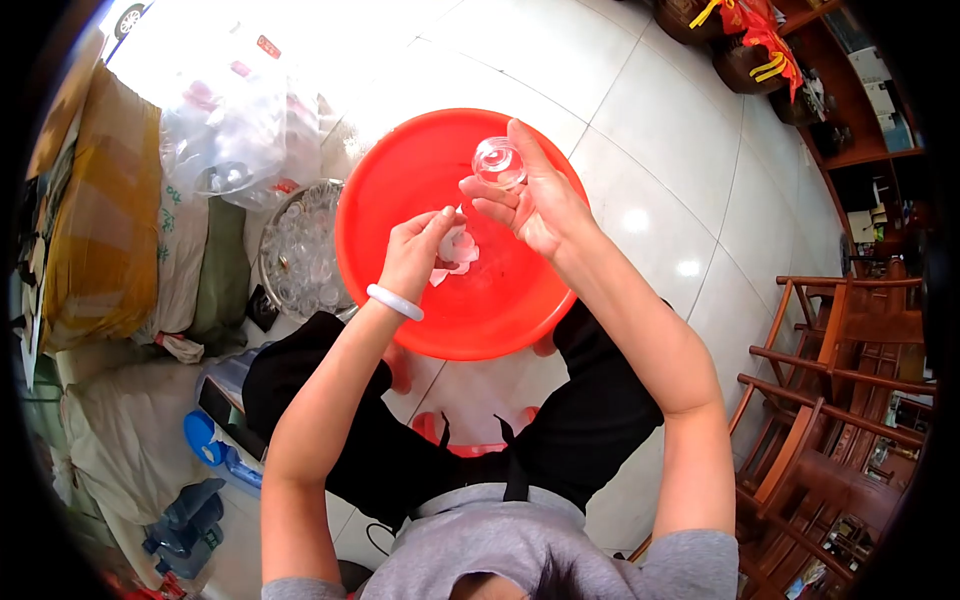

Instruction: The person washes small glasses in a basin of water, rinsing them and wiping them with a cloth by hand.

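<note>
Right hand (540, 208): thumb and fingers around small clear cup (498, 163), over red plastic basin (385, 175). Left hand (412, 248): pinching crumpled pink-white sheet (459, 252), tissue or cloth unclear, also over basin. Risk: smooth cup, fingertip-type hold, could slip into basin and chip if glass; sheet could tear if thin. Left of basin, round tray (264, 252) piled with clear pieces; a knee bump could rattle them.

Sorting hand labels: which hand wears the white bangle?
The left hand, holding the pinkish-white scrap: the white bangle circles its wrist. The right hand, holding the small clear cup, has a bare wrist.
</note>
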A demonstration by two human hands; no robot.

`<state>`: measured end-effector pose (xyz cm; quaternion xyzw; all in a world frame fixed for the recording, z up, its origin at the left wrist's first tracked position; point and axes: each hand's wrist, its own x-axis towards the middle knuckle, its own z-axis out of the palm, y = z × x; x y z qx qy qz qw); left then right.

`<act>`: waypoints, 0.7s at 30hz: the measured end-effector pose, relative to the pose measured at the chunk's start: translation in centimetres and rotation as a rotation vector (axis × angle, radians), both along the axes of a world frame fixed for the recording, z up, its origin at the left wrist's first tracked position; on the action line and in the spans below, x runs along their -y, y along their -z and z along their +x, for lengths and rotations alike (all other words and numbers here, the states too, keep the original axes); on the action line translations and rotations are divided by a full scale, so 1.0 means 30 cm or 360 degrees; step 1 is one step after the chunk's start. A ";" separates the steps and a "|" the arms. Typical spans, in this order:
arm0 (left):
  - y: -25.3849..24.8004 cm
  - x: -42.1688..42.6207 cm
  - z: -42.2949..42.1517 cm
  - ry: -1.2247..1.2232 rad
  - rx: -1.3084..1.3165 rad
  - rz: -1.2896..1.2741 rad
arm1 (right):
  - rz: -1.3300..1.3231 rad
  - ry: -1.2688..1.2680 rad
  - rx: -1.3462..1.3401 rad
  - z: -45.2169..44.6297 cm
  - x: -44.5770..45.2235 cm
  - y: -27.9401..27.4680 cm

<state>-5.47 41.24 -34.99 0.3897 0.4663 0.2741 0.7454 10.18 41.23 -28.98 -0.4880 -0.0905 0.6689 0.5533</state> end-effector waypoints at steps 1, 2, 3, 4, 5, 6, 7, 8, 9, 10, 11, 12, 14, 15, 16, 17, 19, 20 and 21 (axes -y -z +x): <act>-0.003 0.000 0.006 -0.0082 0.0052 0.0022 | -0.0006 -0.0050 0.0011 -0.002 -0.001 0.004; -0.002 0.000 0.009 -0.0164 0.0103 0.0045 | -0.0012 -0.0100 0.0020 -0.005 -0.002 0.008; 0.002 -0.003 0.007 -0.0183 0.0147 0.0056 | -0.0097 -0.0085 0.0034 -0.015 -0.009 0.011; -0.005 -0.004 0.011 -0.0180 0.0139 0.0050 | -0.0103 -0.0083 0.0025 -0.017 -0.015 0.024; -0.024 -0.004 0.021 -0.0237 0.0181 0.0097 | -0.0126 -0.0126 0.0051 -0.014 -0.019 0.036; -0.037 -0.006 0.025 -0.0295 0.0223 0.0144 | -0.0147 -0.0170 0.0077 -0.020 -0.019 0.046; -0.040 -0.012 0.025 -0.0326 0.0224 0.0139 | -0.0171 -0.0192 0.0120 -0.027 -0.016 0.053; -0.047 -0.014 0.027 -0.0325 0.0212 0.0135 | -0.0176 -0.0192 0.0109 -0.034 -0.012 0.058; -0.054 -0.016 0.031 -0.0374 0.0312 0.0130 | -0.0162 -0.0244 0.0156 -0.041 -0.011 0.062; -0.057 -0.019 0.034 -0.0425 0.0415 0.0126 | -0.0147 -0.0297 0.0206 -0.046 -0.009 0.065; -0.046 -0.022 0.035 -0.0460 0.0367 0.0148 | -0.0150 -0.0299 0.0201 -0.052 -0.007 0.065; -0.039 -0.024 0.030 -0.0462 0.0363 0.0147 | -0.0175 -0.0347 0.0261 -0.059 -0.002 0.064; -0.030 -0.030 0.022 -0.0440 0.0305 0.0098 | -0.0203 -0.0396 0.0320 -0.063 0.003 0.061; -0.028 -0.030 0.018 -0.0443 0.0303 0.0096 | -0.0206 -0.0462 0.0349 -0.059 0.008 0.060; -0.027 -0.031 0.015 -0.0418 0.0300 0.0102 | -0.0207 -0.0529 0.0379 -0.056 0.011 0.059; -0.026 -0.031 0.012 -0.0394 0.0298 0.0108 | -0.0207 -0.0533 0.0377 -0.054 0.012 0.059; -0.027 -0.027 0.014 -0.0397 0.0290 0.0108 | -0.0169 -0.0558 0.0459 -0.052 0.015 0.057; -0.029 -0.025 0.016 -0.0397 0.0285 0.0109 | -0.0169 -0.0560 0.0458 -0.051 0.016 0.056; -0.031 -0.024 0.017 -0.0399 0.0284 0.0107 | -0.0160 -0.0591 0.0471 -0.050 0.017 0.054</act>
